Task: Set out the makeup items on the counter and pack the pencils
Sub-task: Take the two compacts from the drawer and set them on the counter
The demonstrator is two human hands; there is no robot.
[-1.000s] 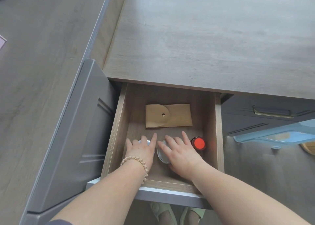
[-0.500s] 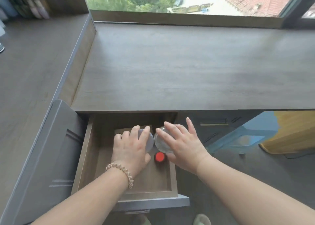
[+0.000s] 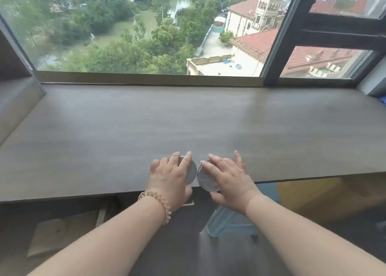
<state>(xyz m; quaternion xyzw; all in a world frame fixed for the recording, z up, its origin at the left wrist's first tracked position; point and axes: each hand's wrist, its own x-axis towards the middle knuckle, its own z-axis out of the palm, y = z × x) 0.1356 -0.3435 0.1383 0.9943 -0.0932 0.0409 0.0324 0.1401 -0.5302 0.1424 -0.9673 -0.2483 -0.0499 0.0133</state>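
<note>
Head view: two round makeup cases lie side by side, almost touching, at the near edge of the counter (image 3: 188, 119). The left round case (image 3: 191, 172) shows a grey lid; the right round case (image 3: 205, 180) shows a clear, glossy lid and overlaps the counter edge. Whether either case rests on the wood or hangs just above it cannot be told.

My left hand (image 3: 171, 176) grips the left round case from above, fingers curled over the lid; my right hand (image 3: 228, 178) grips the right round case likewise, fingers draped across the lid, thumb at its near side. A coiled band (image 3: 156, 202) circles my left wrist.

Beyond the counter stands a window (image 3: 146, 35); below the counter, a pale blue stool (image 3: 229, 223) and, at lower left, a blurred brown shape (image 3: 62, 234), possibly a drawer.

Status, as a judgement: early stage. These two cases are the only makeup items in view, and neither is released yet; no pencils and no pencil holder show, so the packing step appears not yet begun.
</note>
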